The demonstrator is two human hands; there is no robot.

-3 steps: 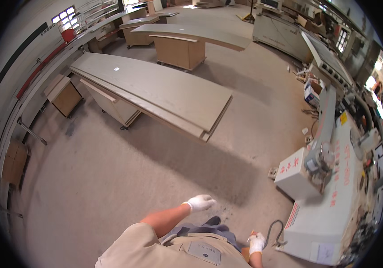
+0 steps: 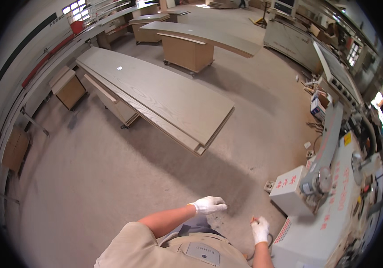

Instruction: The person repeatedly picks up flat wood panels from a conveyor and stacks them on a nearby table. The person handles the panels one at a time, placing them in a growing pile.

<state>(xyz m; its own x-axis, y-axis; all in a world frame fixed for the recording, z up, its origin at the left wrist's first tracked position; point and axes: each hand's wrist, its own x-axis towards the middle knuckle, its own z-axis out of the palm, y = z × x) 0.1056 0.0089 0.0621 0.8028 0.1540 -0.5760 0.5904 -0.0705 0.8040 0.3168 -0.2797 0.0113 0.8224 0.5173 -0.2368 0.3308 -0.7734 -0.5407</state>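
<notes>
My left hand (image 2: pixel 209 205), in a white knitted glove, reaches across in front of my body over the concrete floor. Its fingers are stretched out, and nothing shows in them. My right hand (image 2: pixel 260 231), gloved in white too, is beside the grey machine (image 2: pixel 305 239) on the right. Its fingers are curled; a small reddish-brown bit (image 2: pixel 254 219) shows at their tips, and I cannot tell whether it is a held thing or bare fingertips. Ahead, long wood-grain boards (image 2: pixel 169 91) lie stacked on a wheeled stand (image 2: pixel 115 107), out of reach of both hands.
Farther off, another long board (image 2: pixel 200 35) rests on a wheeled wooden cart (image 2: pixel 187 53). A white box-shaped housing with a motor (image 2: pixel 316 183) juts from the machine. At the left stand a small wooden cabinet (image 2: pixel 70 91) and a long rail-sided machine (image 2: pixel 17 67).
The whole view has shifted a little. My right hand has come up and forward from low beside my body; my left hand has moved slightly to the right.
</notes>
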